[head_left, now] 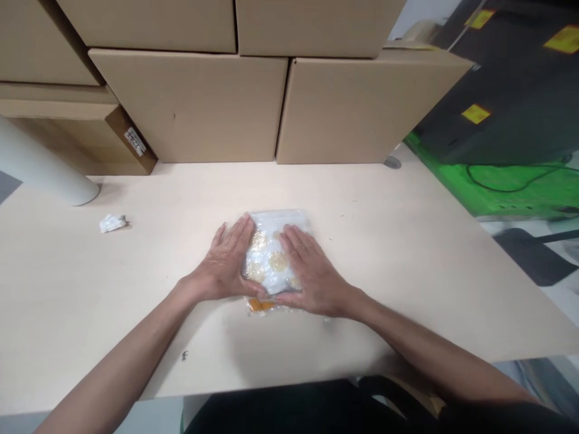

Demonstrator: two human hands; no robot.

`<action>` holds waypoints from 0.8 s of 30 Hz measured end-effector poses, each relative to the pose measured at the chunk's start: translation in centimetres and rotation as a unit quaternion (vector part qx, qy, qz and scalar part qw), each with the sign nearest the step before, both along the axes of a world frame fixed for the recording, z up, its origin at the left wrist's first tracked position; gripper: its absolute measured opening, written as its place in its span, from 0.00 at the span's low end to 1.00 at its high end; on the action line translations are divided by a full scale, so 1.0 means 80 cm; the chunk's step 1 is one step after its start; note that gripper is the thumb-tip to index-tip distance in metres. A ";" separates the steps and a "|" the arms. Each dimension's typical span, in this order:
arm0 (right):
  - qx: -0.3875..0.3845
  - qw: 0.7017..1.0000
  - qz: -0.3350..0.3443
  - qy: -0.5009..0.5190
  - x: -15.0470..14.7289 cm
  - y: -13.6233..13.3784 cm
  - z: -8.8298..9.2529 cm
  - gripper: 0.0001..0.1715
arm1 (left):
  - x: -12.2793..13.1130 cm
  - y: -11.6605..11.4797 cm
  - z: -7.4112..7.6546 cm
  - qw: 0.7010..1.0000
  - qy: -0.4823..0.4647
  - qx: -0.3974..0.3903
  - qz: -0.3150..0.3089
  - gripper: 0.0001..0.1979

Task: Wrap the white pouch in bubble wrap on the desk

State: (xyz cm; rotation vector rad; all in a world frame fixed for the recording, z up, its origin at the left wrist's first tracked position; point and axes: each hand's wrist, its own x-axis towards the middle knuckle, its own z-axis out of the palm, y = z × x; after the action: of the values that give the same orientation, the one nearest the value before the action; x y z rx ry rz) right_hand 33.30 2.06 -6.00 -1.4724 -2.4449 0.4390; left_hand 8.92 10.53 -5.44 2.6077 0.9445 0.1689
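Note:
A clear plastic-wrapped packet (277, 260) lies on the pale table, white with round gold patches and an orange patch at its near edge. My left hand (228, 259) rests along its left side, fingers stretched forward and thumb at the near edge. On the other side, my right hand (314, 271) lies over the right part of the packet with its fingers extended. Both thumbs come close together at the near edge. What is inside the wrapping I cannot make out.
Cardboard boxes (203, 108) are stacked along the table's back. A white roll (54, 166) and a crumpled white scrap (113, 223) are at the left. To the right, past the table edge, stand a green surface (520, 187) and a dark case with yellow labels (506, 90).

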 end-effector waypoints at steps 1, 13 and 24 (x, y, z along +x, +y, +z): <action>-0.020 1.000 0.000 -0.004 0.008 0.000 0.002 0.72 | -0.001 0.001 0.003 1.000 0.000 -0.013 -0.005 0.74; -0.102 0.993 0.043 0.026 0.053 0.000 -0.003 0.71 | -0.005 0.005 0.003 0.999 0.015 -0.035 -0.019 0.72; -0.137 0.986 0.074 0.066 0.069 0.008 0.003 0.64 | -0.012 0.014 0.008 0.997 0.007 -0.063 -0.044 0.70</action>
State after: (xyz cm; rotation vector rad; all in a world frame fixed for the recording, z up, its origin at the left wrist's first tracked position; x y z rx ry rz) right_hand 38.85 2.68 -5.77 -1.3112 -2.4731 0.9065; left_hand 7.93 11.66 -4.81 2.5307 0.8146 0.0667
